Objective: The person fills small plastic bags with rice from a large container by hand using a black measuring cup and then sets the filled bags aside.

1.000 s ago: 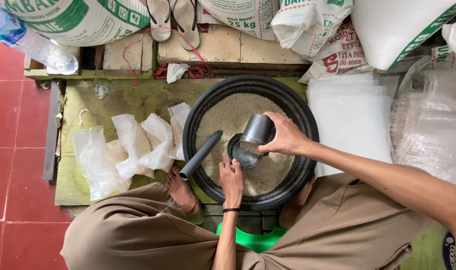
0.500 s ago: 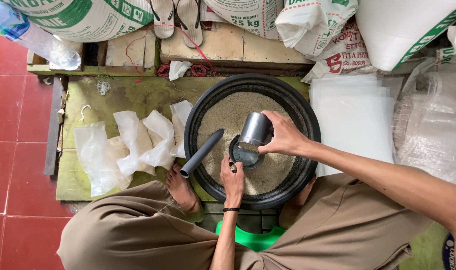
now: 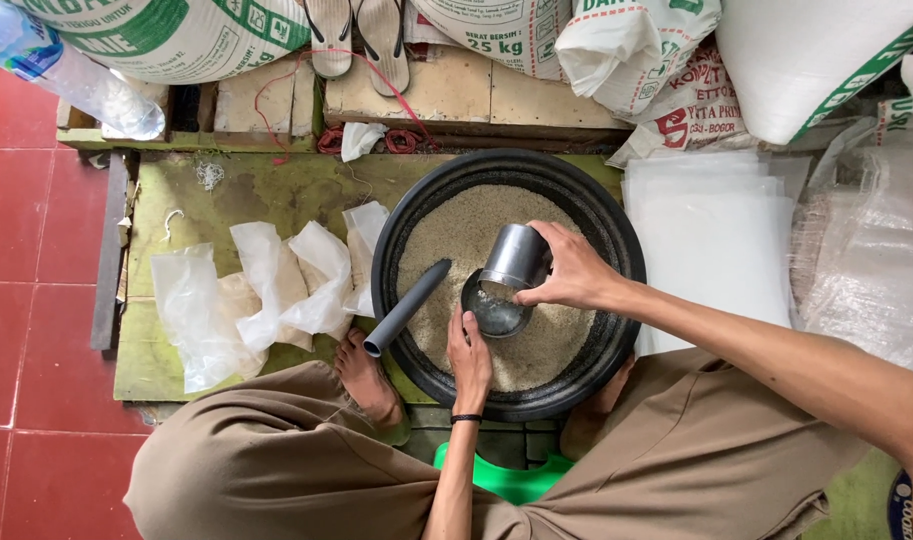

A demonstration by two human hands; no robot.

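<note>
While the right hand (image 3: 574,275) wraps its fingers around a metal measuring cup (image 3: 516,258) and holds it tipped on its side over the grain (image 3: 456,235), the left hand (image 3: 469,352) closes on a small clear plastic bag (image 3: 496,310) and keeps its mouth spread directly beneath the cup's lip, so whatever pours out lands inside and not back on the heap. Both sit low over the wide black basin (image 3: 616,230), which catches any spill. A grey plastic pipe (image 3: 406,308) leans on the basin's near-left rim, one end resting in the grain, parked within easy reach. Just left of the basin, filled bags (image 3: 266,290) lie in a row on the green board (image 3: 176,200), set aside clear of the pouring. A stack of flat clear bags (image 3: 711,235) waits on the right, close to the cup hand. Big printed sacks (image 3: 166,35) lean along the back, behind the board.
</note>
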